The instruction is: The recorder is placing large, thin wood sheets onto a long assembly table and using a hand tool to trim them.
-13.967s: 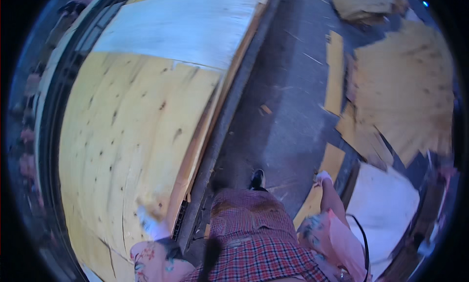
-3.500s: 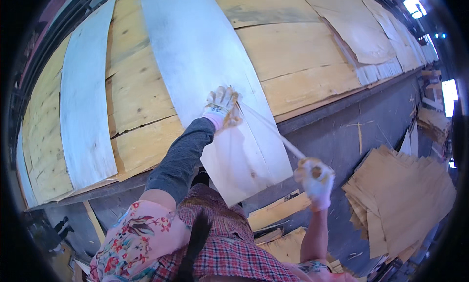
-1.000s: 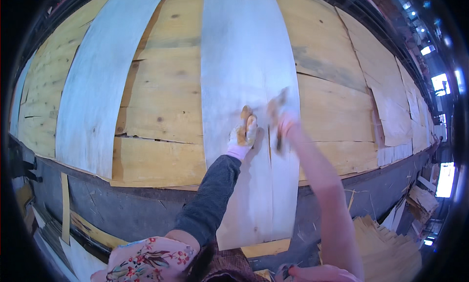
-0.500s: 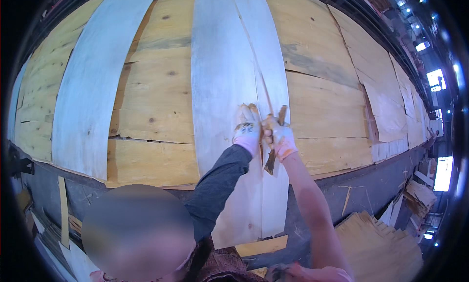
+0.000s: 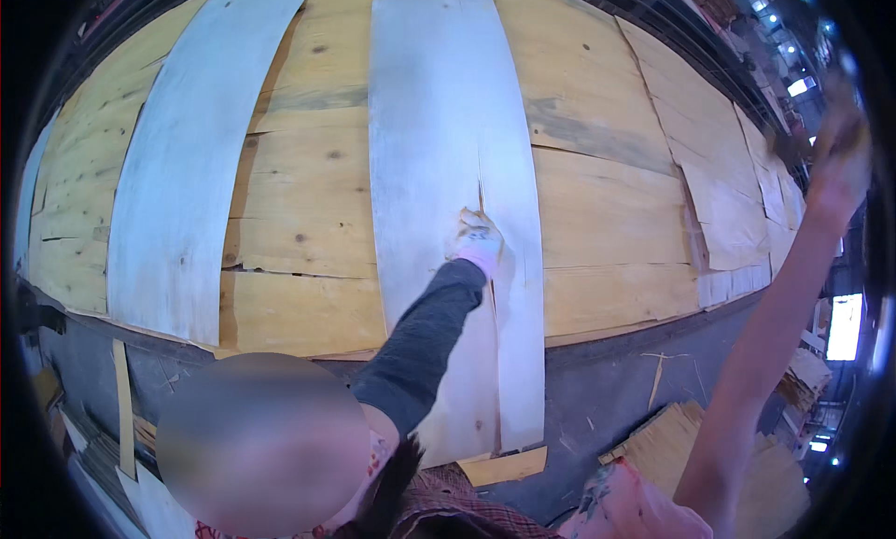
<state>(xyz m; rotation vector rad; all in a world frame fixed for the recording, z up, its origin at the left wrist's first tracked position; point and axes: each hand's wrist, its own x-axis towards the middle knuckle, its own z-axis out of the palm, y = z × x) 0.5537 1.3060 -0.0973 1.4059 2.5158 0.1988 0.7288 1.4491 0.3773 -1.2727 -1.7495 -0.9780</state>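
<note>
A long white veneer sheet [image 5: 439, 100] lies over yellow veneer, with a lengthwise split running through its right part. My left hand [image 5: 478, 238], in a stained pale glove below a dark sleeve, rests on the split. Its fingers are curled closed at the sheet's edge there. Far out to the right, my right hand [image 5: 840, 166] is raised at the end of a bare forearm. Motion smears it, and I cannot see whether it holds anything.
Yellow veneer sheets [image 5: 308, 184] cover the broad surface. Another white sheet [image 5: 187, 166] lies at left, overlapping pale sheets [image 5: 719, 194] at right. Veneer pieces [image 5: 658, 446] are heaped on the floor [image 5: 588, 380] at lower right. A narrow offcut [image 5: 504, 466] lies near the sheet's close end.
My right hand has swung from the split far up to the right. The long thin strip and the dark-edged piece at my hands have left the sheet. My left hand stays at the split.
</note>
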